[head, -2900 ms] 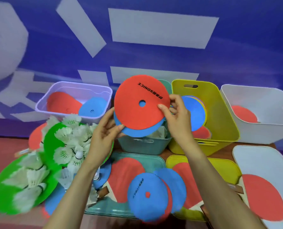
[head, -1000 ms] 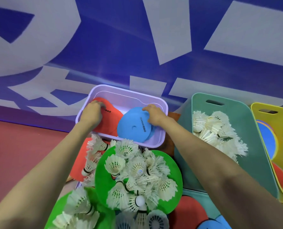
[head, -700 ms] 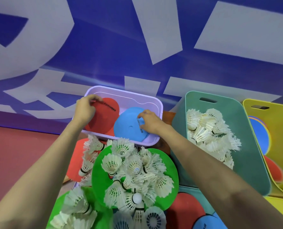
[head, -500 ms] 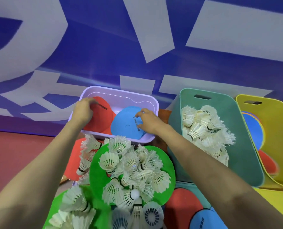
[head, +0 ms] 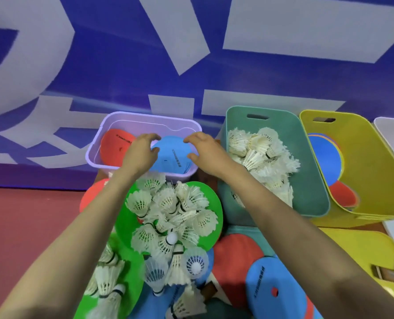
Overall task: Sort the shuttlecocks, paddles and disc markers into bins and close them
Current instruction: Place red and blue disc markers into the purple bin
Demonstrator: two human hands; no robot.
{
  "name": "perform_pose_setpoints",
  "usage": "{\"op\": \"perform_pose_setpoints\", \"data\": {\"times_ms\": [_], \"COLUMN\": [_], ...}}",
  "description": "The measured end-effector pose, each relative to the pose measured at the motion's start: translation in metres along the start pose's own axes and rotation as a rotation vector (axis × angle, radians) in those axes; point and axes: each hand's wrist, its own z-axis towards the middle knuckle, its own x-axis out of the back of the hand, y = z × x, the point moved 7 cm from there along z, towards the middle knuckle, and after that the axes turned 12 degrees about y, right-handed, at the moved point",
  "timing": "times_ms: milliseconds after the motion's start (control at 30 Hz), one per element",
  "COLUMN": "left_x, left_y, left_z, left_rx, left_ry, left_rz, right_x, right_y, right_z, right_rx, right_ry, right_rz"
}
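A lavender bin (head: pixel 143 118) stands at the back against the blue wall. Inside it lie a red disc marker (head: pixel 113 146) and a blue disc marker (head: pixel 172 156). My left hand (head: pixel 141 151) curls round the blue disc's left edge, and my right hand (head: pixel 203 150) pinches its right edge between thumb and fingers. A heap of white shuttlecocks (head: pixel 168 215) lies on a green disc (head: pixel 215 203) in front of the bin. More shuttlecocks (head: pixel 260 155) fill the teal bin (head: pixel 306 180) to the right.
A yellow bin (head: pixel 364 171) with blue and red discs leans at the right, with a white bin (head: pixel 393 127) beyond it. Near me lie a red paddle (head: pixel 232 261), a blue disc (head: pixel 269 286), a yellow lid (head: pixel 352 249) and another green disc (head: pixel 134 279) with shuttlecocks.
My left hand has left the red disc and moved right onto the blue disc's left edge. My right hand has shifted to that disc's right edge.
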Motion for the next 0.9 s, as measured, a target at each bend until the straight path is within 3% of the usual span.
{"op": "perform_pose_setpoints", "data": {"times_ms": [200, 433, 567, 767, 900], "left_x": [0.004, -0.054, -0.108, -0.206, -0.240], "left_y": [0.131, 0.245, 0.280, 0.263, 0.245], "left_z": [-0.090, -0.192, -0.249, -0.308, -0.330], "left_rx": [-0.177, -0.313, -0.352, -0.209, -0.163], "left_ry": [0.149, -0.032, -0.215, -0.568, -0.659], "left_rz": [-0.258, -0.460, -0.409, -0.027, 0.273], "right_x": [0.096, 0.163, 0.165, 0.102, 0.047], "right_y": [0.036, 0.116, 0.165, 0.253, 0.260], "right_z": [-0.107, -0.256, -0.331, -0.395, -0.403], "right_rx": [0.030, -0.089, -0.225, -0.623, -0.628], "right_ry": [0.279, 0.384, 0.299, -0.021, -0.234], "right_rz": [0.027, -0.050, -0.016, 0.064, 0.068]}}
